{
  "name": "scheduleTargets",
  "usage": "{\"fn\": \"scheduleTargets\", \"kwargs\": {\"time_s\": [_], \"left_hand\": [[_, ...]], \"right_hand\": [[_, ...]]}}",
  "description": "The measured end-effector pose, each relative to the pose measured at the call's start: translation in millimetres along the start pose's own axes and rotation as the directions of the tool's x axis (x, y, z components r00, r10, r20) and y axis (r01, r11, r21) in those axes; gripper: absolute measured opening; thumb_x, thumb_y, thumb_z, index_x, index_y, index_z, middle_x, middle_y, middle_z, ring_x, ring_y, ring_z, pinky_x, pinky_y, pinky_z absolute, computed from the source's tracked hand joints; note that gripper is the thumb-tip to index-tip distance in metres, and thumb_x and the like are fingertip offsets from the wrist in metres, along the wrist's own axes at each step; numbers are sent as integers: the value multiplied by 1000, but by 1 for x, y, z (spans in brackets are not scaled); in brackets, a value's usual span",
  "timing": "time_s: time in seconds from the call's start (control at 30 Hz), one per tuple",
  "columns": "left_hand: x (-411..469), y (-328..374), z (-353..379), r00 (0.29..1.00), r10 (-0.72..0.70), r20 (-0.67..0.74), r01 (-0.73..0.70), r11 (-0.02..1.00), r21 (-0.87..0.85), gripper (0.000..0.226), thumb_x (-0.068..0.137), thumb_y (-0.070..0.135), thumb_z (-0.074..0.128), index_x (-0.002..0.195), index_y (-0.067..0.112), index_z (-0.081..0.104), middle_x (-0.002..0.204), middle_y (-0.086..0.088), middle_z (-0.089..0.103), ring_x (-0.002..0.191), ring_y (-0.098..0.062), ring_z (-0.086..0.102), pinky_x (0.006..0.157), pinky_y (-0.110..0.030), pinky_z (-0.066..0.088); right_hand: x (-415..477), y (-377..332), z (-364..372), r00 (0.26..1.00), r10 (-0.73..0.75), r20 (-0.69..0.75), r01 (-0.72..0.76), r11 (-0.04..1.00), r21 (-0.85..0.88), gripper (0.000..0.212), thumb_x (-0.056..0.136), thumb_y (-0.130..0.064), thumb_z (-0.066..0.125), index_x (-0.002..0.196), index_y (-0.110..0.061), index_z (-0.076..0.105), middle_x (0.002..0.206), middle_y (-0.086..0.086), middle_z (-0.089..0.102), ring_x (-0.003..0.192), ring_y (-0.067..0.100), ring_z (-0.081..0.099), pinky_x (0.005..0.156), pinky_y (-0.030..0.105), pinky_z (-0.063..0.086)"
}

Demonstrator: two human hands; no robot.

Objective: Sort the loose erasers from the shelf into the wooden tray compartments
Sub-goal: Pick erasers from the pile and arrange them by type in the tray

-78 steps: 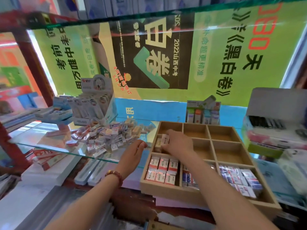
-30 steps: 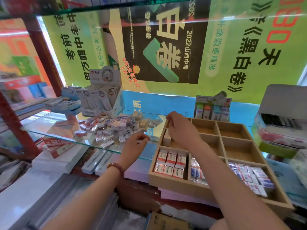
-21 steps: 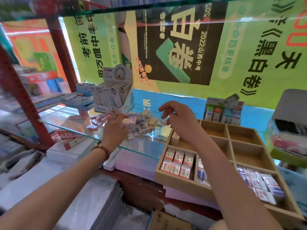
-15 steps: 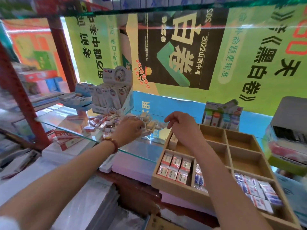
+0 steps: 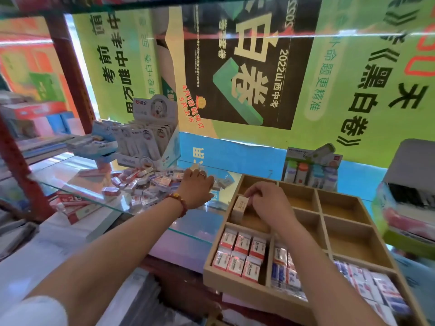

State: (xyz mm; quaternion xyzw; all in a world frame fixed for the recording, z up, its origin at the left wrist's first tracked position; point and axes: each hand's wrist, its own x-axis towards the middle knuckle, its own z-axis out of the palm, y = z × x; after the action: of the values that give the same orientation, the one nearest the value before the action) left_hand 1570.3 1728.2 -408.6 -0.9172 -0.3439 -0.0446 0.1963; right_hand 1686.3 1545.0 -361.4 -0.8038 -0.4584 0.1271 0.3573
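Two hands in shot. Your R hand (image 5: 266, 204) is down in the wooden tray (image 5: 237, 287), grip pinching 1 beige eraser (image 5: 239, 207) btwn thumb and fingers. The block stands on end against the left wall of the mid-row, left compartment. Your L hand (image 5: 196, 187), w/ a bead bracelet (image 5: 178, 205) at the wrist and a ring, lies palm-down on the loose erasers (image 5: 141, 184) heaped on the glass shelf (image 5: 77, 177). Its fingers curl into the heap, so I can't tell if that grip has one or not. Tray: 9 compartments, 3 x 3. Front-left shows 6 red-and-white erasers (image 5: 242, 243) on top, 2 rows of 3. Front-mid and front-right hold blue-and-white packs (image 5: 281, 257), too blurred to count. The other 5 show bare wood. The heap itself is too many and too smeared for a count. Behind it is 1 open display box (image 5: 153, 137) of white packs, behind the tray 1 small carton of bottles (image 5: 310, 170), and far right 1 grey-lidded box (image 5: 412, 161). The shelf is clear glass by a red metal upright (image 5: 70, 74), w/ boxes and stacked stock below. The back wall is green posters (image 5: 353, 67) w/ black Chinese print — a blue strip runs lower down.
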Motion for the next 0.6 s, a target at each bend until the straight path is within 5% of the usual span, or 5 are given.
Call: {"fn": "scheduleTargets", "kwargs": {"time_s": [0.13,0.27,0.5,0.6], "left_hand": [[-5,-3,11,997,13,-79,-12,1000,14,46,87,37,45,126,12,47,121,-11,57,111,-29,51,93,-41,30],[-7,-2,14,987,39,-153,-19,991,133,39,76,36,36,98,15,62,89,-6,65,83,-26,57,77,-38,34],[-4,-3,15,962,133,-237,-132,991,20,27,72,37,66,90,20,59,83,-1,63,77,-23,60,74,-36,32],[-5,-2,18,932,192,-306,-238,964,-119,20,77,31,63,93,21,59,82,1,64,74,-22,61,75,-36,39]], "right_hand": [[-2,1,0,1000,-5,30,6,1000,-11,29,91,-5,42,89,-26,63,98,-5,65,87,11,57,69,28,49],[-5,-2,1,998,-30,51,32,999,-40,28,92,-6,42,92,-25,63,97,-6,64,86,11,59,71,29,51],[-8,-12,6,995,-75,62,78,996,-49,30,89,-5,39,87,-23,64,91,-3,67,84,16,61,78,36,53],[-6,-15,9,993,-85,82,91,994,-68,31,89,-5,39,86,-23,64,92,-3,67,84,16,61,76,33,52]]}}
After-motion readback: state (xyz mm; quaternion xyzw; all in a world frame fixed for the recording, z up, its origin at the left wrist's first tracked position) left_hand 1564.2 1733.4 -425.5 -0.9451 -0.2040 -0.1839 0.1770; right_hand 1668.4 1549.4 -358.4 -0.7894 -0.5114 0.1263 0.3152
